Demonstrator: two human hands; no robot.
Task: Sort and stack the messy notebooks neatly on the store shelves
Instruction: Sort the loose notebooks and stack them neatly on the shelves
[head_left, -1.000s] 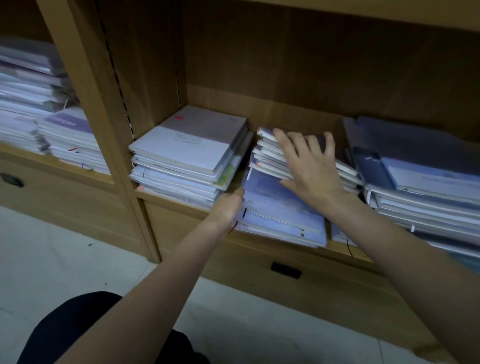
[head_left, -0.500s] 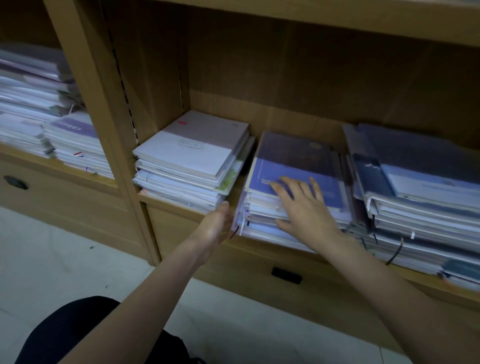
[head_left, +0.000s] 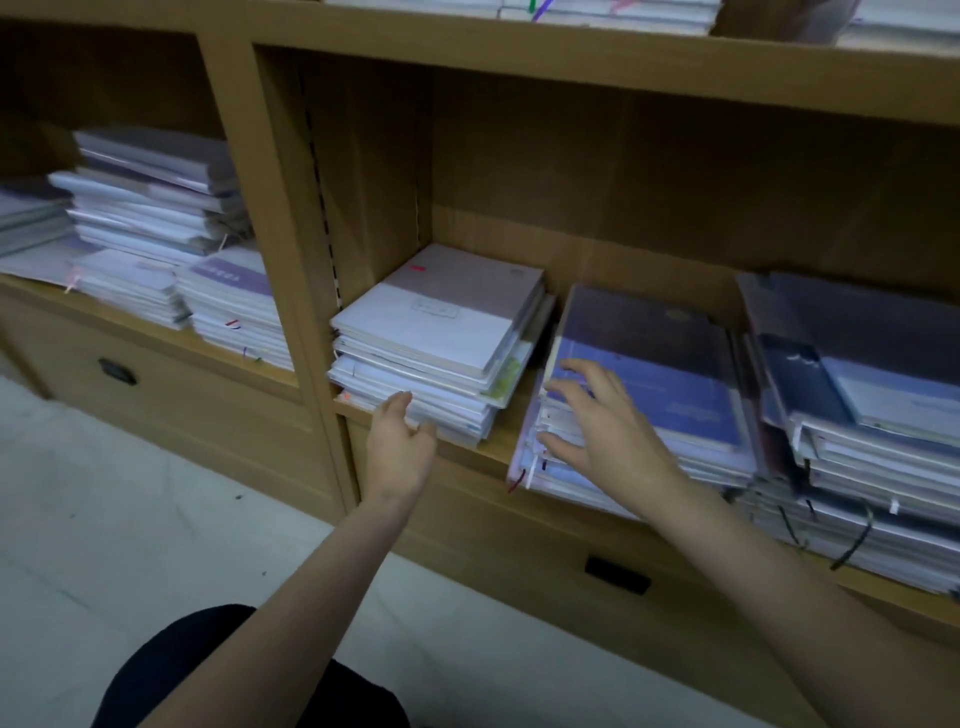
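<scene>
- Wooden shelf unit (head_left: 291, 244), seen from above and in front; upright panels divide it into compartments, with drawer fronts below and a pale tiled floor (head_left: 104, 519) in front.
- Middle stack of notebooks (head_left: 670, 374): lies flat on the shelf board (head_left: 498, 447) of the central compartment, topped by a cover that is dark at the back and blue at the front. Its lower notebooks jut out unevenly at the front left corner, and a red ribbon marker hangs over the board edge.
- Right hand (head_left: 608, 436): reaches in at the front left corner of the middle stack. Fingers (head_left: 566, 387) spread and gently bent; the upper ones lie on the blue cover, while the thumb touches the protruding page edges lower down.
- Left stack of notebooks (head_left: 441, 332): white-and-grey top cover carrying a small red tab, set against the left upright of the same compartment and turned at a slight angle; apart from the middle stack.
- Left hand (head_left: 400, 447): in front of the left stack's lower front edge. Fingers loosely apart and holding nothing; contact with the stack cannot be determined.
- Right stack of notebooks (head_left: 872, 415): just beside the middle stack, dark and grey covers, black elastic loops hanging at its front.
- Further stacks (head_left: 156, 228) fill the neighbouring compartment to the left; more lie on the shelf above.
</scene>
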